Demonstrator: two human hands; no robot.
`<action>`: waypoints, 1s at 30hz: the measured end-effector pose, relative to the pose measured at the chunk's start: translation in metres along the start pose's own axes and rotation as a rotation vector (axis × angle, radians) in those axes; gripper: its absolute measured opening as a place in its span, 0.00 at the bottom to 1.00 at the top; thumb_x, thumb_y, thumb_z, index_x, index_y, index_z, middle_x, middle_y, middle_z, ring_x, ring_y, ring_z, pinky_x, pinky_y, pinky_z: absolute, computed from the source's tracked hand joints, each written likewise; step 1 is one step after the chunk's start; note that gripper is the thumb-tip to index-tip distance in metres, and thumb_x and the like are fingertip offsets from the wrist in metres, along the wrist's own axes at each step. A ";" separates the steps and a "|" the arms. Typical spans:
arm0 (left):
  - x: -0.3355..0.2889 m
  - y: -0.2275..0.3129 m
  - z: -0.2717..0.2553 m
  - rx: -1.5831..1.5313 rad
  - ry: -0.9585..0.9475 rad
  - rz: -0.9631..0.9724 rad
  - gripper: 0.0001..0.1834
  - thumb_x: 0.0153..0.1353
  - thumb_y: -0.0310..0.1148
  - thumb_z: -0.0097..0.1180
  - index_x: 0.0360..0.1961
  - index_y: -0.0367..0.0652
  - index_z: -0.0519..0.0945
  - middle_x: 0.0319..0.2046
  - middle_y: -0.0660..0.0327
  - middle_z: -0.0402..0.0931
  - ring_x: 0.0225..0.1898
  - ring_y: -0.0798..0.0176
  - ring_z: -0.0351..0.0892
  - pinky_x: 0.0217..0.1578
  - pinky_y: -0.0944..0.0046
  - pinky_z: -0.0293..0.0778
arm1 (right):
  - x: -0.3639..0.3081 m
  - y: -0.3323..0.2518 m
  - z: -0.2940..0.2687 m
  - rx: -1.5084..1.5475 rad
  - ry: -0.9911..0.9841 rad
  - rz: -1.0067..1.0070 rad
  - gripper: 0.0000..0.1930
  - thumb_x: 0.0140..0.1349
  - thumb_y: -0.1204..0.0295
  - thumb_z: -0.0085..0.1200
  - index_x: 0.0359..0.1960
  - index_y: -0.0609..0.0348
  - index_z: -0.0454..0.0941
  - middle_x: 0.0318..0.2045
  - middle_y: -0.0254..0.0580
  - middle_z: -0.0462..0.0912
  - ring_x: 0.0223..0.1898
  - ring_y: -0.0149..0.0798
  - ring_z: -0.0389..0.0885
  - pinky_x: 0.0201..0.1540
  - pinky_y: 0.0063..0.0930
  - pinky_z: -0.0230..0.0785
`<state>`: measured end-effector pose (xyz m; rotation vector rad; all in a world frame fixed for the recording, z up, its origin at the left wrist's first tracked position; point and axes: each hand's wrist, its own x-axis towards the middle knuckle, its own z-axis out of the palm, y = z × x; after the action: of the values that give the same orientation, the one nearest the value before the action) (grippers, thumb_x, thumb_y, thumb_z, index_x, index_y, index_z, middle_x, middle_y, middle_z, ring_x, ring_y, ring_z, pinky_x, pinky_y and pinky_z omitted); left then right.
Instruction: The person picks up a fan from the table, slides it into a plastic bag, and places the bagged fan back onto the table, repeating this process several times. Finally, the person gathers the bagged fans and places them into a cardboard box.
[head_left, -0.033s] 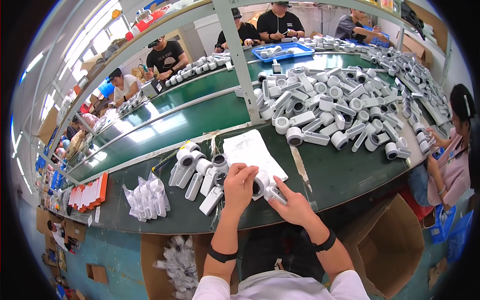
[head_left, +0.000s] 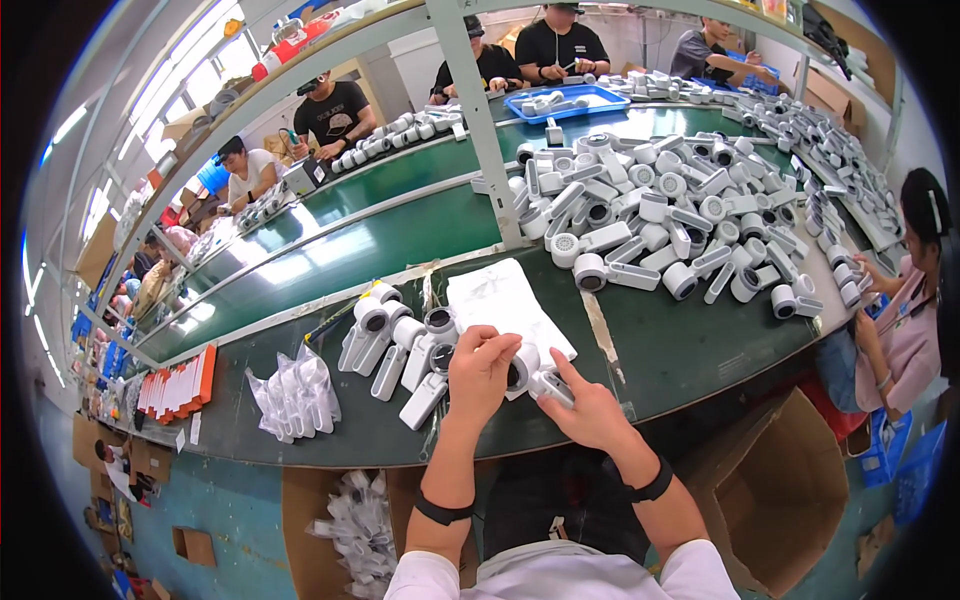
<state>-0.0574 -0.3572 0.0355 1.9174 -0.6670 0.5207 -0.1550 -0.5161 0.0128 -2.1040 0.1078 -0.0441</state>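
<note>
A white handheld device (head_left: 517, 372) with a round head and a flat handle lies in front of me at the bench's near edge. My right hand (head_left: 590, 408) grips its handle, thumb and forefinger along it. Just left of the round head, my left hand (head_left: 482, 362) is closed in a pinch; whatever sits between its fingertips is too small to make out. Under and beyond the hands lies a stack of white sheets or bags (head_left: 508, 305). Several similar devices (head_left: 423, 402) stand crowded together to the left of my left hand.
Clear-bagged devices (head_left: 293, 397) lie farther left, near an orange box of white slips (head_left: 178, 385). A large heap of devices (head_left: 665, 200) covers the bench's right side. Open cartons (head_left: 785, 490) stand below. A metal post (head_left: 480, 130) rises beyond; co-workers sit around the line.
</note>
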 end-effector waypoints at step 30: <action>-0.048 -0.009 0.018 -0.597 -0.337 -0.387 0.03 0.59 0.18 0.56 0.35 0.35 0.77 0.32 0.62 0.77 0.35 0.69 0.76 0.41 0.68 0.72 | 0.018 0.001 0.013 1.150 0.100 0.216 0.25 0.67 0.67 0.48 0.64 0.59 0.61 0.30 0.43 0.80 0.18 0.33 0.76 0.16 0.25 0.68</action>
<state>-0.0868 -0.3594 -0.0078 1.5093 -0.5593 -0.2365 -0.1360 -0.5072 0.0051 -0.9352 0.2895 -0.0621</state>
